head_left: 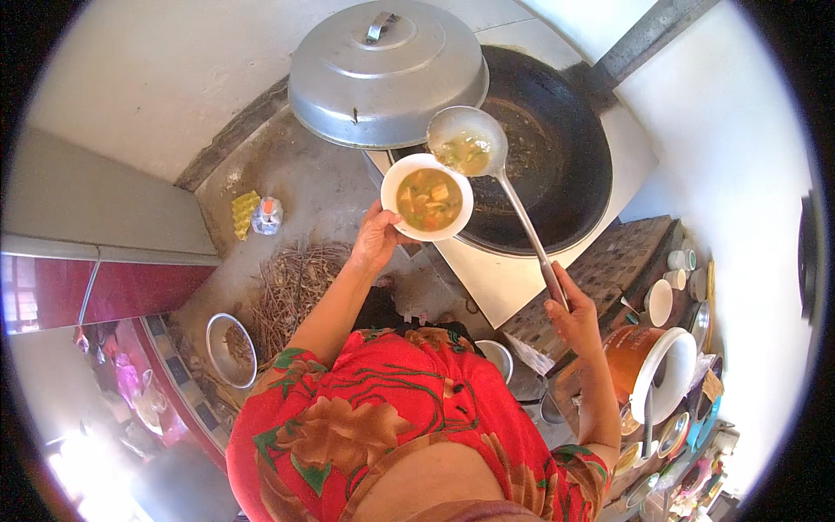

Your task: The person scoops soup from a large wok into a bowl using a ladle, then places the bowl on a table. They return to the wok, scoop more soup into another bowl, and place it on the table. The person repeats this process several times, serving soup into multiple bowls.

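white bowl (390, 193) (soup (430, 200) inside) is gripped by left hand (377, 237), ladle (517, 203) by right hand (576, 318).

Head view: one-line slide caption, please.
Left hand holds a white bowl of soup; right hand holds a metal ladle close by, at a black wok.

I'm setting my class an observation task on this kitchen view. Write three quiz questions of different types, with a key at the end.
1. Multiple choice: what is the left hand holding?
a) a knife
b) a bowl
c) a lid

2. True or false: the wok is fully covered.

3. Short answer: which hand grips the ladle?

Key:
1. b
2. False; much of the dark inside of the wok shows, to the right of the silver lid.
3. The right hand.
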Demonstrator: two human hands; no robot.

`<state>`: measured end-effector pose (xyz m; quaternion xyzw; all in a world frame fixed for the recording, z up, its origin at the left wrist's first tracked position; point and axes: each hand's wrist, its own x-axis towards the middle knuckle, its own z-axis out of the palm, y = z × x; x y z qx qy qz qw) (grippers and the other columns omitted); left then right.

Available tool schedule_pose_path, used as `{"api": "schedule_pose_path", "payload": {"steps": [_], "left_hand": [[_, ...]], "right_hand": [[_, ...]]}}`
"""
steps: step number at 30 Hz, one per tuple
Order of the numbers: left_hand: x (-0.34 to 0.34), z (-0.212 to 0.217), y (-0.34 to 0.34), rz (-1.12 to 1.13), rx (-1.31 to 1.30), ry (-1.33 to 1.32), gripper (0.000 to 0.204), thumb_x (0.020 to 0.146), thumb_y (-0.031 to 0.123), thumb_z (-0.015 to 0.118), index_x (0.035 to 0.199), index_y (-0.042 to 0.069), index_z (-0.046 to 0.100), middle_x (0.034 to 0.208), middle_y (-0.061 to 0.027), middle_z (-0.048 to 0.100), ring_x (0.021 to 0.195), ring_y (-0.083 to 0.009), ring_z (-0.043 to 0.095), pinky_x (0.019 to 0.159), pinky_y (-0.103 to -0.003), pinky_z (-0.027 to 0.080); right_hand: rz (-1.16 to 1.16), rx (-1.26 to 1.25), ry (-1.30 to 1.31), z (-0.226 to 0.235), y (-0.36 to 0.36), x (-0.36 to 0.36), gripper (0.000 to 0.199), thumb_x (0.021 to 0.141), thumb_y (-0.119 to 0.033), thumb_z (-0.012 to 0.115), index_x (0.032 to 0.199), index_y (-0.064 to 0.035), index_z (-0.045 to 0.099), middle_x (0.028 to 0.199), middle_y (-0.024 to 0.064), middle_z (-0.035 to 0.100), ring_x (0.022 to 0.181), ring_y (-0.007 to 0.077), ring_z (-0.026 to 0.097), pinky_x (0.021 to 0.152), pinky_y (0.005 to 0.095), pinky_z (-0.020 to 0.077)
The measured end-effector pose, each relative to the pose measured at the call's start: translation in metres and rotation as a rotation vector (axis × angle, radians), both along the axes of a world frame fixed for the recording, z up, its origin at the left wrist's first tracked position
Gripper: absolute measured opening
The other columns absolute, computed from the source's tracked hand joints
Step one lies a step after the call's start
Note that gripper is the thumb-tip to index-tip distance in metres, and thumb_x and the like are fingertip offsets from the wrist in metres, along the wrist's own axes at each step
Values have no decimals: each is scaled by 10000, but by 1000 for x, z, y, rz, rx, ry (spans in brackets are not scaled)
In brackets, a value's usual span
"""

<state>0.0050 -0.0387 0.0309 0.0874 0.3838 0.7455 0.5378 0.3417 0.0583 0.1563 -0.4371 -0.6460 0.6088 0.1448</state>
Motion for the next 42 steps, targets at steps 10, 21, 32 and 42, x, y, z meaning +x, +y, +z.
{"api": "schedule_pose_path", "payload": {"steps": [10, 21, 32, 42], "left_hand": [[-3, 10, 16, -8, 49, -30, 559, 733, 108, 565, 1259, 47, 387, 1154, -137, 540, 989, -290, 605, 734, -490, 565], [-15, -7, -20, 90, 50, -99, 648, 696, 78, 613, 1302, 46, 386, 1230, -107, 518, 1131, -256, 513, 935, -427, 448], [-18, -5, -81, 229, -22, -67, 635, 674, 74, 626, 1270, -5, 421, 1208, -115, 544, 1128, -245, 523, 993, -384, 403], [-22, -5, -85, 218, -34, -65, 642, 691, 69, 620, 1287, -1, 392, 1208, -116, 539, 1121, -243, 530, 961, -378, 436]], "right_hand": [[-144, -224, 209, -32, -40, -13, 602, 854, -58, 572, 1404, -126, 335, 781, 57, 591, 513, 88, 490, 454, 201, 381], [-335, -133, -29, -120, 68, -32, 579, 884, -106, 517, 1418, -122, 294, 662, 22, 503, 420, 86, 407, 343, 228, 313], [-69, 646, -761, -226, 182, -63, 540, 843, -102, 510, 1352, -76, 330, 864, 283, 613, 823, 440, 597, 718, 490, 472], [120, -242, -301, -177, 146, -71, 586, 883, -82, 511, 1421, -165, 294, 632, 91, 532, 492, 181, 514, 407, 351, 395]]}}
